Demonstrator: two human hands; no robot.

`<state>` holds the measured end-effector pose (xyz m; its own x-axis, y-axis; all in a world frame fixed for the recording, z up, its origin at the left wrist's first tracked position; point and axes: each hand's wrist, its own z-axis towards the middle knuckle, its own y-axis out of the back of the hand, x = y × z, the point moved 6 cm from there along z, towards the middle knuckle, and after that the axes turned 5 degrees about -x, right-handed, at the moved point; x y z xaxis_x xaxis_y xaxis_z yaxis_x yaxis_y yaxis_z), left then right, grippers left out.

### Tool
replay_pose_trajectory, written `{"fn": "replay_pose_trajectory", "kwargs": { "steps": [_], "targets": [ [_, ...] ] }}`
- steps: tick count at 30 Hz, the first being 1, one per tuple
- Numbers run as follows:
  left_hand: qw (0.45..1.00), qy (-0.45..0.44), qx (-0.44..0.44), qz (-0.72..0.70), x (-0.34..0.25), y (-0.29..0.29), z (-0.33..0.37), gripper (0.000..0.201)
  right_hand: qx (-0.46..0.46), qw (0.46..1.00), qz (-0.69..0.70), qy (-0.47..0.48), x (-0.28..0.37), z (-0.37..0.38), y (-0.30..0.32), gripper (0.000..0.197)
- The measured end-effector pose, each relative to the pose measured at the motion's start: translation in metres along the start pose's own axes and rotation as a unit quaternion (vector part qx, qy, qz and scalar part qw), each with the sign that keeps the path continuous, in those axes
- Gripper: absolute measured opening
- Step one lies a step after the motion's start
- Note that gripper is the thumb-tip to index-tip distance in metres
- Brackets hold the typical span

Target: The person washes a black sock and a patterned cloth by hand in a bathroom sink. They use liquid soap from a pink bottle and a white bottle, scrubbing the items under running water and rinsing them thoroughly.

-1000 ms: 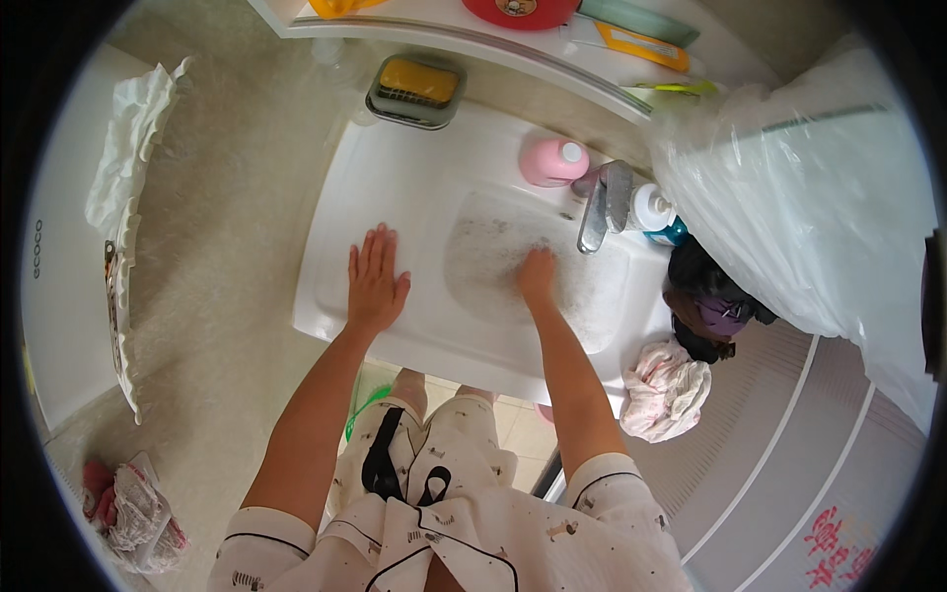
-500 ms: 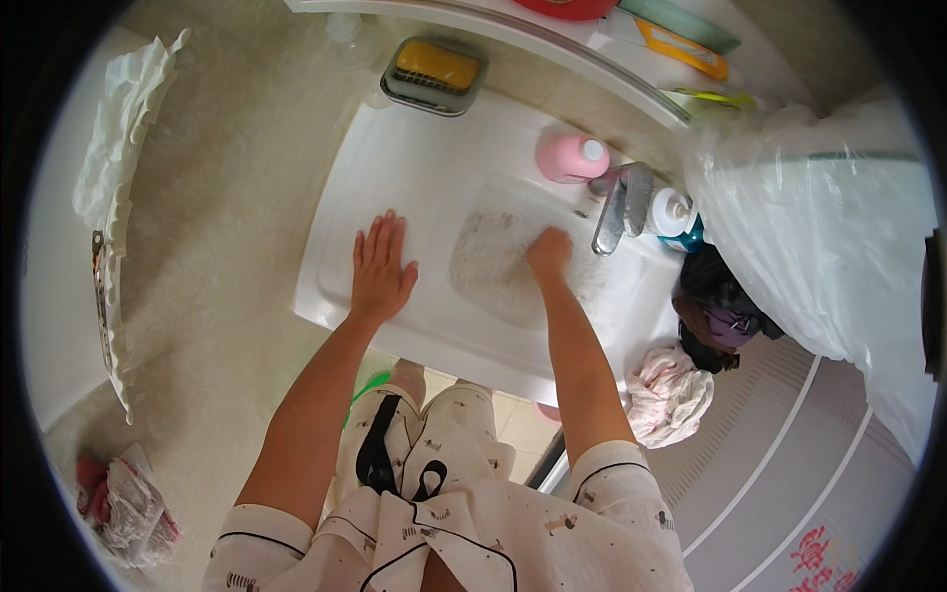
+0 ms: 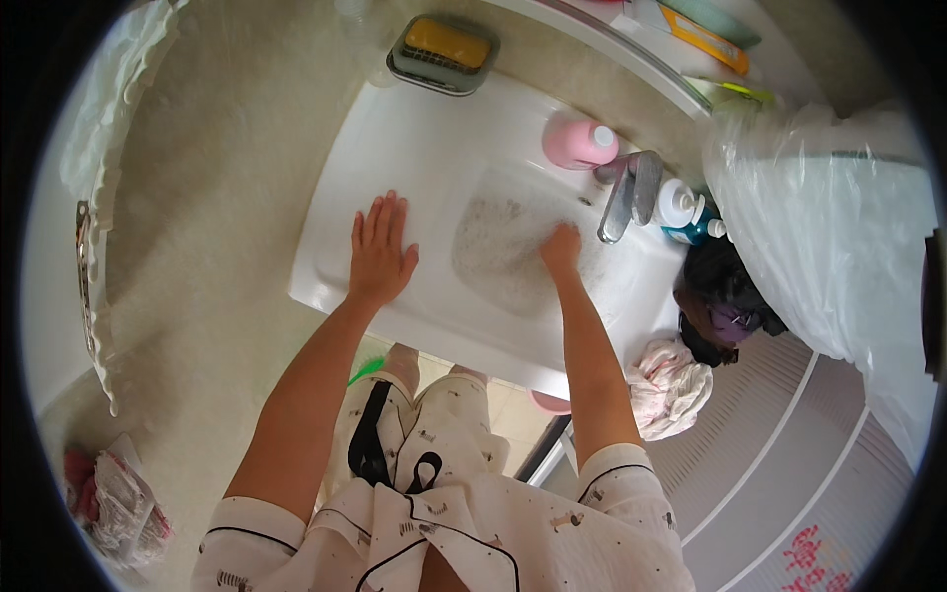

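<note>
My left hand (image 3: pixel 382 249) lies flat on the white sink's (image 3: pixel 335 237) left ledge, fingers stretched out, holding nothing. My right hand (image 3: pixel 562 247) is down at the right side of the basin in cloudy, foamy water (image 3: pixel 503 247). Its fingers are curled in like a fist and partly sunk; anything in them is hidden. Beyond that hand stands a grey metal faucet (image 3: pixel 631 197), apart from it. Behind the basin is a pink bottle (image 3: pixel 577 143) with a white cap.
A soap dish (image 3: pixel 434 79) with a yellow bar (image 3: pixel 447 44) sits at the far left corner. Right of the faucet stand a white-topped pump bottle (image 3: pixel 678 202) and a blue bottle (image 3: pixel 695 232). Dark cloth (image 3: pixel 730 286) and pale crumpled cloth (image 3: pixel 671 385) lie beside the sink.
The view has shifted slightly. My right hand remains in the foamy water, a little farther right in the basin. My left hand stays flat on the ledge.
</note>
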<state>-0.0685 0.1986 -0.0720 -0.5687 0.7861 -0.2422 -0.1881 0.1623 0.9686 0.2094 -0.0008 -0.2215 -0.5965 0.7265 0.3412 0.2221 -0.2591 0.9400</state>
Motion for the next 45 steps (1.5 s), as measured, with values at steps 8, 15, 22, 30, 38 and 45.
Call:
{"fn": "replay_pose_trajectory", "kwargs": {
  "steps": [8,15,22,30,38,45],
  "targets": [
    [1.000,-0.006,-0.004,0.001,-0.001,-0.001,0.002,0.069,-0.022,1.000,0.010,0.014,-0.015,0.006,0.009,0.019],
    [1.000,-0.014,-0.025,0.004,0.000,-0.003,-0.002,0.068,-0.027,0.998,0.035,-0.040,-0.014,0.013,0.013,0.016],
    [1.000,-0.012,-0.022,0.003,-0.001,-0.004,0.000,0.068,-0.014,0.995,0.048,-0.092,-0.035,0.014,0.004,0.017],
    [1.000,-0.001,-0.008,0.004,0.001,-0.004,-0.003,0.068,-0.015,0.993,0.047,-0.106,-0.024,0.015,0.012,0.020],
    [1.000,0.000,-0.010,0.004,-0.002,-0.003,0.000,0.068,0.051,0.984,0.034,-0.168,-0.036,0.013,0.002,0.028],
    [1.000,0.002,-0.009,-0.001,0.001,-0.001,-0.002,0.069,0.056,0.994,0.039,-0.084,-0.007,0.003,0.010,0.026]
  ]
}}
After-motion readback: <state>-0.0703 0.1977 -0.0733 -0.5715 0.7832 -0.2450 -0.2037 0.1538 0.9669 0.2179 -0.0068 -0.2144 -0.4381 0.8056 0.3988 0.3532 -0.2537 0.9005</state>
